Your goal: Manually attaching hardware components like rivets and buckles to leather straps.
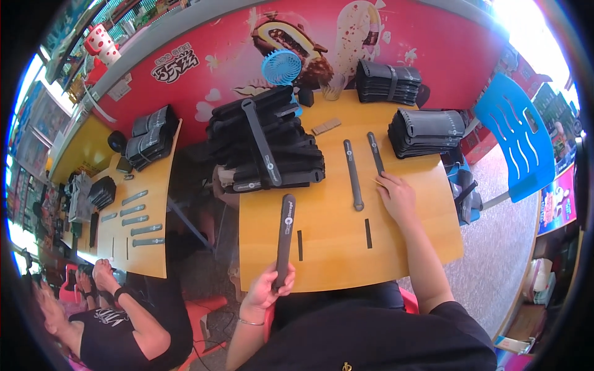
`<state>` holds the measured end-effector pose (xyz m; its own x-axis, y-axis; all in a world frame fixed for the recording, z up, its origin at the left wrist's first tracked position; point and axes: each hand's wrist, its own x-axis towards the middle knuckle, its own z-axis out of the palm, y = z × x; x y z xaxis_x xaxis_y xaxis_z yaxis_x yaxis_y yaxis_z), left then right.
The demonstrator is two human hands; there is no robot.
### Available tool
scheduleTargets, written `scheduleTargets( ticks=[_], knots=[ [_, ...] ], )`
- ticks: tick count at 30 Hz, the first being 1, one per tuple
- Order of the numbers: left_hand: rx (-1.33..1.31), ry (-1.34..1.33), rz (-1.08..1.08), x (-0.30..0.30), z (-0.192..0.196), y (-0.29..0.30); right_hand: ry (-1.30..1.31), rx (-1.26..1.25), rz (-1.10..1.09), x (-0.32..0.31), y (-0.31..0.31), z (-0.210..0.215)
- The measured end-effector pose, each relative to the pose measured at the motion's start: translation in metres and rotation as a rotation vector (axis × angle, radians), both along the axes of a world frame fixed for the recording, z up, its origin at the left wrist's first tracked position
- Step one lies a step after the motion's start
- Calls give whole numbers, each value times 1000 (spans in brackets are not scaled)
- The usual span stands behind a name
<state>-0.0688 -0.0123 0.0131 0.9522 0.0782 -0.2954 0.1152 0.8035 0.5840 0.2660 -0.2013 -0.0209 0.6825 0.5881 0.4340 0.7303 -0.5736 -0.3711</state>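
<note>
My left hand point(275, 284) is closed around the lower end of a long dark grey strap point(286, 229), held up above the table's near edge. The strap has rounded ends and white printing. My right hand point(398, 195) reaches over the table, its fingertips at the near end of a similar strap point(374, 148) lying there. They seem to pinch that end. Left of it lies another grey strap point(352, 173), untouched. Two short black strips point(301, 245) lie apart near the front of the tabletop.
A large pile of black straps point(266, 142) covers the table's far left. Stacked bundles point(427, 131) sit far right, near a blue fan point(281, 67) and small brown block point(327, 126). A blue chair point(516, 136) stands right. Another person point(124, 328) works at the left table point(148, 261).
</note>
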Motion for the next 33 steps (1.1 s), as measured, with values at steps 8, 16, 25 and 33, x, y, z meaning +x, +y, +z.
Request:
scheduleTargets(
  ticks=[8,16,25,33],
  knots=[
    [-18,-76,48,13,-1,-8,-4,44,-58,-2,-8,13],
    [-67,-176,103,32,14,-13,40,-1,228,-44,27,18],
    [-33,-211,185,37,21,-25,37,13,158,-15,2,12],
    [96,-314,362,53,31,-25,354,180,108,-57,-1,60]
  ],
)
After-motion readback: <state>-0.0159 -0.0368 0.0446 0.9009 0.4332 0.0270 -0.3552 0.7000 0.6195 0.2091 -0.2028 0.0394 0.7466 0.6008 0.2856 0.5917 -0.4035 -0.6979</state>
